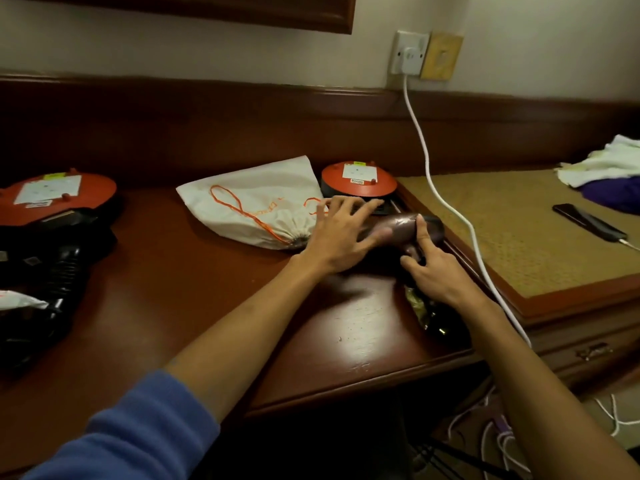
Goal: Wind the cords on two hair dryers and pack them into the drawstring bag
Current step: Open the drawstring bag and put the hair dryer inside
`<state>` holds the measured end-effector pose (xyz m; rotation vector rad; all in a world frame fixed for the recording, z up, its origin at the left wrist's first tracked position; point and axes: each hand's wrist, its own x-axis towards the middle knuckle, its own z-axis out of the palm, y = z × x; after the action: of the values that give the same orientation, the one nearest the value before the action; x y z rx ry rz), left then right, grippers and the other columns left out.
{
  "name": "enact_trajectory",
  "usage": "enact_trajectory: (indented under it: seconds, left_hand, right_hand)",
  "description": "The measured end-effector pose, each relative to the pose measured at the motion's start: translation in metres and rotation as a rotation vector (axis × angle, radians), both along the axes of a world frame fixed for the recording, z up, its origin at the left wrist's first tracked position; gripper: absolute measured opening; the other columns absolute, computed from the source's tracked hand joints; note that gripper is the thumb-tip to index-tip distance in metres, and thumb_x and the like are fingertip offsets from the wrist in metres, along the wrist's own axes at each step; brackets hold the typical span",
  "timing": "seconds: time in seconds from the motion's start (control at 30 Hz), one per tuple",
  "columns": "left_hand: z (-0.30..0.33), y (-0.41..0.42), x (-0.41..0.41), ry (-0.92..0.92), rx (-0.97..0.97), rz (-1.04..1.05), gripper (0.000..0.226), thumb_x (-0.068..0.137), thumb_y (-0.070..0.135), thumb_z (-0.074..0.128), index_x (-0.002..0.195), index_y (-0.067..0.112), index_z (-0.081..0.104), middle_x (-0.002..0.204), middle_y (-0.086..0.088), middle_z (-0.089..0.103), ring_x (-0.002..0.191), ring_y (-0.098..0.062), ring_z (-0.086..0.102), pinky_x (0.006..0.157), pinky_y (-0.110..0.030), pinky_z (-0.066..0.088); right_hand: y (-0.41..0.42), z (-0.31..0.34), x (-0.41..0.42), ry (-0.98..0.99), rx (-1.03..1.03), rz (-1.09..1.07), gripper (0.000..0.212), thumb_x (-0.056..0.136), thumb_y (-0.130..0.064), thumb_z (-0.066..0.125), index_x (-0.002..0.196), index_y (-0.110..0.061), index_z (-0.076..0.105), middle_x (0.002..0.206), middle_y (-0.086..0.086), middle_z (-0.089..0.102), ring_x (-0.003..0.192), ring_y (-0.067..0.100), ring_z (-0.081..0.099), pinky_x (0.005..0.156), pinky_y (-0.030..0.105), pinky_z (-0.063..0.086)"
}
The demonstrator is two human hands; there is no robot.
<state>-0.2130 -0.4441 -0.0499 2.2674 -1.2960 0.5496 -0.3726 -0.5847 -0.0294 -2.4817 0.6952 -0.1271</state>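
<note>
Two hands meet at the hair dryer [403, 230] near the worktop's [194, 292] right edge: right hand [431, 271] fingers clamped on it, left hand [341, 233] fingers spread apart above. A loose cord, unseen here, could be snagged; the drawstring bag [256, 206] lies cinched just beside.

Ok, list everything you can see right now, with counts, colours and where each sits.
cream cloth drawstring bag: one, orange cord, lying on the desk centre, mouth cinched.
metallic pink-brown hair dryer: one, on the desk's right edge, under both hands.
round red-topped devices: two, white labels; one behind the bag, one far left.
black ribbed item: one, far left; what it is, unclear.
white cable: one, plugged into the white wall socket, trailing down right.
dark phone: one, on the woven tan surface.
white and purple cloths: a pile, far right.
reddish wooden desk: one.
left hand: fingers spread, over the dryer.
right hand: gripping the dryer.
</note>
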Motion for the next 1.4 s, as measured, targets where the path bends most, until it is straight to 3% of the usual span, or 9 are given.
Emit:
enact_trajectory:
  seconds: [0.17, 0.33, 0.43, 0.57, 0.73, 0.87, 1.03, 1.2, 1.4]
  left_hand:
    - [-0.006, 0.067, 0.03, 0.117, 0.002, 0.357, 0.045, 0.101, 0.047, 0.052, 0.138, 0.023, 0.06, 0.138, -0.009, 0.057, 0.131, -0.029, 0.045, 0.111, -0.047, 0.03]
    - [-0.018, 0.123, 0.052, 0.199, 0.04, 0.316, 0.047, 0.1, 0.053, 0.057, 0.128, 0.018, 0.067, 0.128, -0.009, 0.066, 0.122, -0.028, 0.057, 0.105, -0.044, 0.038]
    - [-0.016, 0.152, 0.055, 0.226, -0.012, 0.277, 0.048, 0.098, 0.053, 0.062, 0.129, 0.017, 0.064, 0.123, -0.011, 0.072, 0.113, -0.03, 0.066, 0.101, -0.046, 0.045]
    - [-0.017, 0.195, 0.063, 0.347, -0.19, 0.209, 0.045, 0.093, 0.044, 0.073, 0.121, 0.017, 0.052, 0.113, -0.012, 0.069, 0.096, -0.026, 0.069, 0.082, -0.043, 0.06]
    - [-0.029, 0.235, 0.083, 0.261, -0.114, 0.192, 0.031, 0.089, 0.024, 0.08, 0.11, 0.003, 0.071, 0.108, -0.013, 0.07, 0.099, -0.029, 0.066, 0.086, -0.04, 0.055]
    - [-0.03, 0.242, 0.095, 0.113, -0.096, 0.389, 0.027, 0.085, 0.032, 0.081, 0.108, 0.017, 0.08, 0.112, -0.007, 0.062, 0.111, -0.029, 0.052, 0.095, -0.04, 0.034]
    - [-0.027, 0.243, 0.097, 0.317, -0.134, 0.255, 0.026, 0.091, 0.022, 0.075, 0.116, 0.026, 0.066, 0.092, 0.0, 0.069, 0.094, -0.024, 0.066, 0.093, -0.046, 0.05]
    - [-0.023, 0.23, 0.088, 0.218, -0.119, 0.3, 0.032, 0.082, 0.016, 0.068, 0.101, 0.026, 0.045, 0.074, 0.002, 0.063, 0.073, -0.022, 0.059, 0.084, -0.047, 0.049]
    - [-0.022, 0.235, 0.086, 0.12, -0.088, 0.454, 0.01, 0.085, 0.02, 0.068, 0.092, 0.026, 0.072, 0.074, 0.005, 0.061, 0.085, -0.021, 0.059, 0.091, -0.038, 0.035]
  right_hand:
    - [0.011, 0.01, 0.008, 0.14, -0.158, -0.05, 0.09, 0.093, -0.07, 0.041, 0.156, -0.039, -0.016, 0.155, 0.022, 0.033, 0.14, 0.039, 0.037, 0.115, 0.052, 0.032]
    - [0.073, 0.032, 0.034, -0.069, -0.652, -0.159, 0.075, 0.092, -0.055, 0.056, 0.15, -0.014, 0.034, 0.14, 0.02, 0.044, 0.13, 0.038, 0.04, 0.105, 0.052, 0.035]
    - [0.118, 0.023, 0.074, -0.235, -0.435, 0.108, 0.045, 0.092, -0.035, 0.062, 0.13, -0.011, 0.059, 0.125, 0.014, 0.056, 0.118, 0.034, 0.047, 0.099, 0.046, 0.043]
    - [0.174, -0.008, 0.127, -0.217, -0.109, 0.336, 0.042, 0.091, -0.035, 0.07, 0.125, -0.013, 0.064, 0.12, 0.008, 0.066, 0.112, 0.025, 0.059, 0.095, 0.035, 0.048]
    - [0.199, -0.016, 0.179, -0.287, 0.006, 0.4, 0.027, 0.087, -0.027, 0.077, 0.108, -0.01, 0.076, 0.108, 0.005, 0.076, 0.097, 0.017, 0.069, 0.086, 0.029, 0.054]
    - [0.205, -0.026, 0.204, -0.343, 0.037, 0.419, 0.026, 0.085, -0.032, 0.079, 0.101, -0.011, 0.079, 0.1, 0.004, 0.072, 0.083, 0.009, 0.06, 0.065, 0.01, 0.043]
    - [0.21, -0.04, 0.215, -0.369, 0.006, 0.423, 0.021, 0.079, -0.032, 0.076, 0.092, -0.015, 0.073, 0.091, 0.003, 0.071, 0.086, 0.025, 0.066, 0.079, 0.047, 0.054]
    - [0.22, -0.036, 0.215, -0.446, 0.04, 0.395, 0.033, 0.074, -0.014, 0.071, 0.089, -0.02, 0.042, 0.067, -0.001, 0.058, 0.068, 0.031, 0.056, 0.068, 0.047, 0.048]
    - [0.21, -0.039, 0.213, -0.456, -0.141, 0.286, 0.01, 0.085, -0.017, 0.059, 0.086, -0.021, 0.068, 0.083, -0.004, 0.052, 0.095, 0.021, 0.048, 0.086, 0.042, 0.033]
